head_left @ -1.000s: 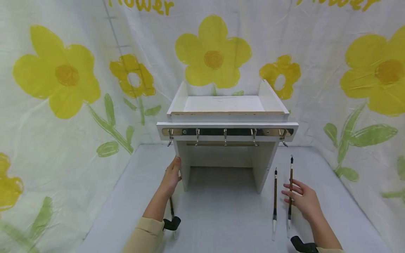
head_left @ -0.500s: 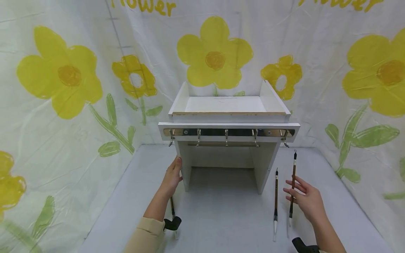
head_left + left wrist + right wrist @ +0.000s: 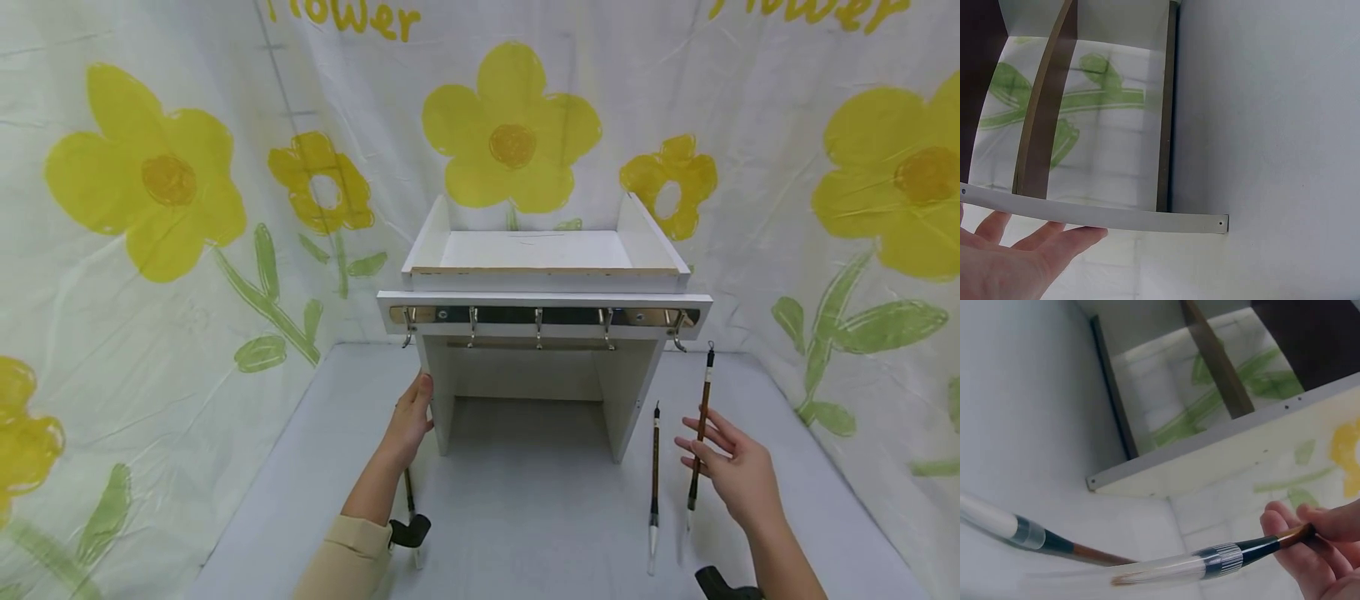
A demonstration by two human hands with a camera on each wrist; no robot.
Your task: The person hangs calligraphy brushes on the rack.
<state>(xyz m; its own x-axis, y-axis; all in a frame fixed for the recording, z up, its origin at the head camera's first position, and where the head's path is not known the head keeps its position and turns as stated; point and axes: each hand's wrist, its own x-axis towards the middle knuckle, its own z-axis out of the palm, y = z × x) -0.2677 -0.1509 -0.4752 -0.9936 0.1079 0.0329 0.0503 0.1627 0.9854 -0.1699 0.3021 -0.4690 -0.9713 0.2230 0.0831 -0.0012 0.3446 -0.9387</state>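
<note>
A white wooden shelf unit [image 3: 547, 282] with a row of metal hooks across its front stands at the middle of the table. My left hand [image 3: 408, 422] rests against the outside of its left side panel; in the left wrist view its extended fingers [image 3: 1075, 237] touch the panel's edge. My right hand [image 3: 738, 471] pinches the brown handle of a calligraphy brush [image 3: 703, 417] between thumb and fingers. That brush is tilted, tip downward, with a clear cap over its bristles in the right wrist view. To its left lies a second calligraphy brush [image 3: 655, 475], also capped.
Another brush [image 3: 409, 492] lies partly hidden behind my left forearm. The table [image 3: 525, 533] has a pale covering. A white curtain [image 3: 187, 333] printed with yellow flowers hangs around the back and sides, close behind the shelf unit.
My right hand has raised the brush and shifted it slightly right, tilting its handle end rightward. My left hand stays at the shelf unit's side panel.
</note>
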